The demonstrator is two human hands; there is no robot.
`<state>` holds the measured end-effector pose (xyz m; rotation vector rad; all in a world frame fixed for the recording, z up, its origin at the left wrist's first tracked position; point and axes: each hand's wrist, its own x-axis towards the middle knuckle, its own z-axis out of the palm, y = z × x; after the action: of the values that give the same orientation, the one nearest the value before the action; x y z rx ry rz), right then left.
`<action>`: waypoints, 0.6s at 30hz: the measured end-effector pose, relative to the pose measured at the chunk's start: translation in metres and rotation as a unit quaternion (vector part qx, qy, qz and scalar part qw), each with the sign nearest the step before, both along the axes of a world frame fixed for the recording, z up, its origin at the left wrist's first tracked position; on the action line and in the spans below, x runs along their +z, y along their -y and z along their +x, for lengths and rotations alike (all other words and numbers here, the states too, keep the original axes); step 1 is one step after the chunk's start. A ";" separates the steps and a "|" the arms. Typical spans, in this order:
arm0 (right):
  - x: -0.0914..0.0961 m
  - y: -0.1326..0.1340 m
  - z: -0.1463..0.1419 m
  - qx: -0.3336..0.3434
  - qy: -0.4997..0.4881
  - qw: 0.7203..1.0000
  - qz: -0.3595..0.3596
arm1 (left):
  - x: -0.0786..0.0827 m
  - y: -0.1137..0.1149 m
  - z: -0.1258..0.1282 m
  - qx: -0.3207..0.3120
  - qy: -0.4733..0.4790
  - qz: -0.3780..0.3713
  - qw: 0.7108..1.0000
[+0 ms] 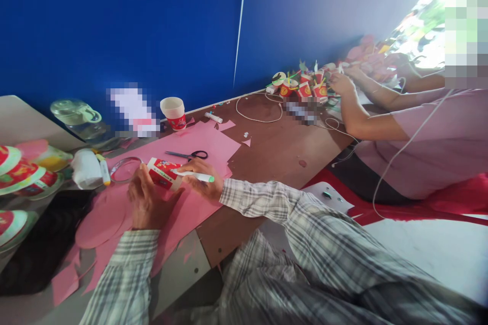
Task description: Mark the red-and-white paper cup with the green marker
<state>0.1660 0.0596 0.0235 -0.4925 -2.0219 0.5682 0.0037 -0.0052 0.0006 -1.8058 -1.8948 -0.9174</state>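
Note:
A red and white paper cup (pixel 164 172) lies on its side above the pink paper, its base end toward the left. My left hand (pixel 150 200) is closed around its lower and left side. In my right hand (pixel 204 175) is a white marker pen (pixel 196 176) with a green end pointing right; its other end meets the cup's side. Dark-handled scissors (pixel 186 154) lie on the pink paper (pixel 202 137) just beyond the cup. A roll of clear tape (pixel 125 169) sits left of the cup, behind my left hand.
Another paper cup (pixel 175 114) stands near the blue wall. At left are a glass jug (pixel 74 114), a dark phone or tablet (pixel 46 238) and decorated cups (pixel 23 170). A co-worker (pixel 430 137) sits at right, hands near several small red cups (pixel 305 89). A white cable (pixel 259 119) loops across the table.

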 end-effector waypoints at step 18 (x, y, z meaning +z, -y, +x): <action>0.009 0.003 0.002 -0.065 -0.022 0.996 0.048 | 0.000 -0.001 0.001 0.009 -0.007 0.012 1.000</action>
<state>0.1682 0.0569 0.0329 -0.5452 -1.9495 0.3967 0.0046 -0.0043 0.0007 -1.7747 -1.8800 -0.9151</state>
